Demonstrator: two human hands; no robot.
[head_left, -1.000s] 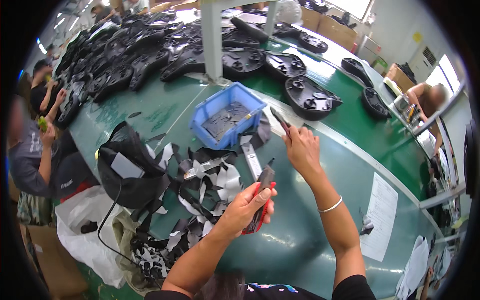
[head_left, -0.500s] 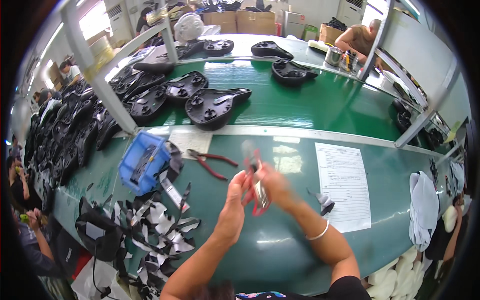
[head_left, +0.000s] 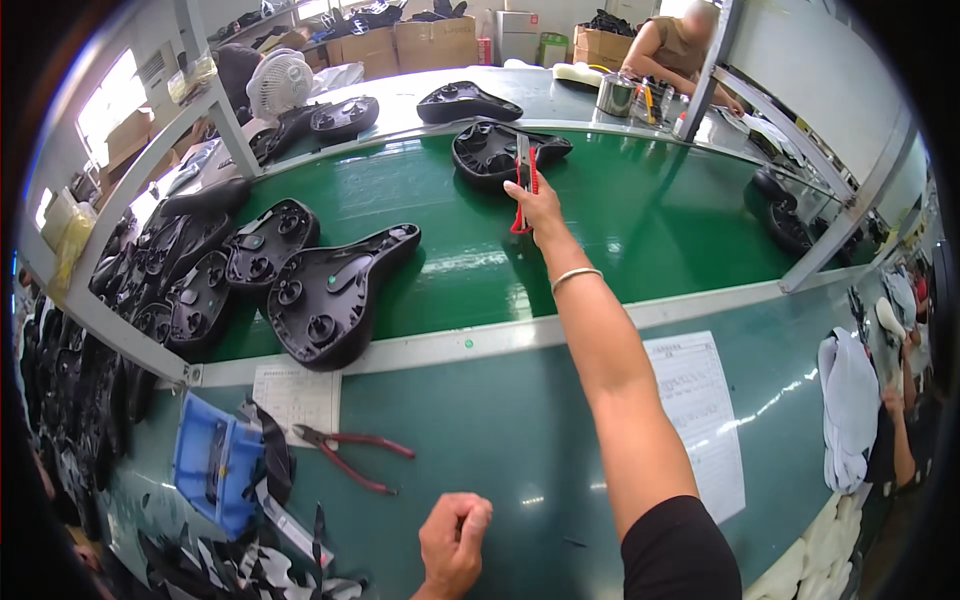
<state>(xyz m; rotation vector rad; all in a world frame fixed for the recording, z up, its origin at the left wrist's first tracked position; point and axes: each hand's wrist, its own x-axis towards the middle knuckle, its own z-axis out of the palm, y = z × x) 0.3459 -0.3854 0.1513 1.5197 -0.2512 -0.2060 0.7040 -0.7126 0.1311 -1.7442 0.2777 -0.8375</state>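
- Right hand [head_left: 541,207] is now stretching over the green surface [head_left: 650,220], clamping the red-handled tool [head_left: 525,172] by a black saddle-shaped shell [head_left: 480,155]
- Left hand [head_left: 455,540] is staying back, curled, seemingly empty
- Hands are no longer meeting; work is apparently shifting off the near bench [head_left: 540,430]

Red/slvr hand tool [head_left: 525,168]: held, pointing fwd, nr blk saddle [head_left: 484,152]; saddle underside up, narrow end R.

Green table [head_left: 530,400] carries paper sheets [head_left: 700,410], red-handled pliers [head_left: 375,441], a blue bin [head_left: 240,455] and scraps [head_left: 268,565]; black seats [head_left: 345,285] rest on the green belt [head_left: 450,265] beyond.
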